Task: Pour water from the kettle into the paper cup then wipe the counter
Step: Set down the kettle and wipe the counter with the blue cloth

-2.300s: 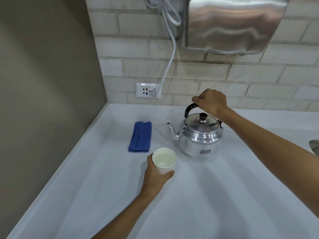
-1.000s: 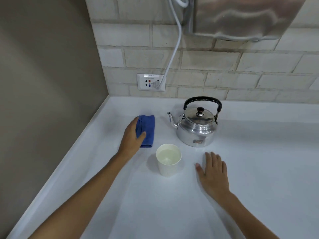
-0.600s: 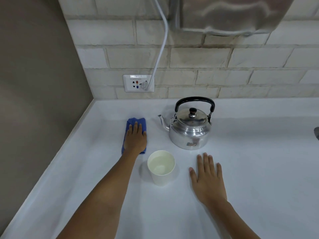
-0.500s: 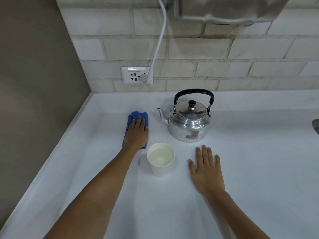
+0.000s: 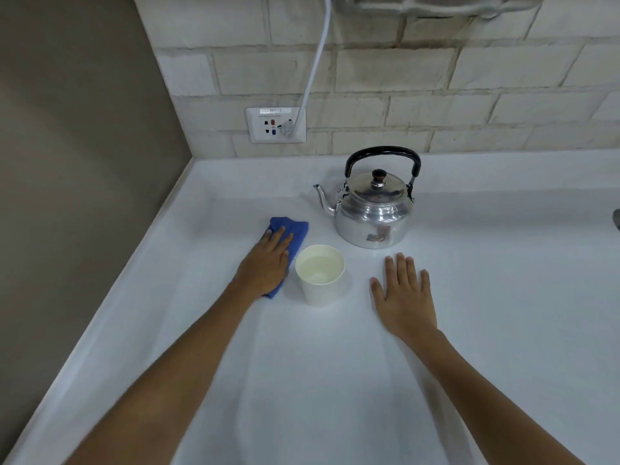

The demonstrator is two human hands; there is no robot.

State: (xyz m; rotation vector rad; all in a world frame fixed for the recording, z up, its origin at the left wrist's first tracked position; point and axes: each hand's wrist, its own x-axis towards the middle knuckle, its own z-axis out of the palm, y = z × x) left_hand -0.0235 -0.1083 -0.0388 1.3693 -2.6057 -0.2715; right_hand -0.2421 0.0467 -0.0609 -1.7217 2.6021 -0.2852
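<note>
A white paper cup (image 5: 320, 275) holding water stands upright on the white counter (image 5: 318, 380). Behind it and to the right sits a shiny metal kettle (image 5: 372, 209) with a black handle, its spout pointing left. My left hand (image 5: 265, 266) lies flat on a folded blue cloth (image 5: 295, 234) just left of the cup, pressing it onto the counter; most of the cloth is hidden under the hand. My right hand (image 5: 404, 297) rests palm down on the counter to the right of the cup, fingers spread, holding nothing.
A brick wall runs along the back with a power socket (image 5: 275, 125) and a white cable (image 5: 315, 62) plugged in. A steel hand dryer (image 5: 446, 3) hangs above. A grey wall (image 5: 77, 146) closes the left side. A metal edge (image 5: 616, 220) shows at far right.
My right hand let go of the kettle handle and came down flat on the counter. My left hand left the cup, moved onto the blue cloth, and the cloth has slid nearer the cup.
</note>
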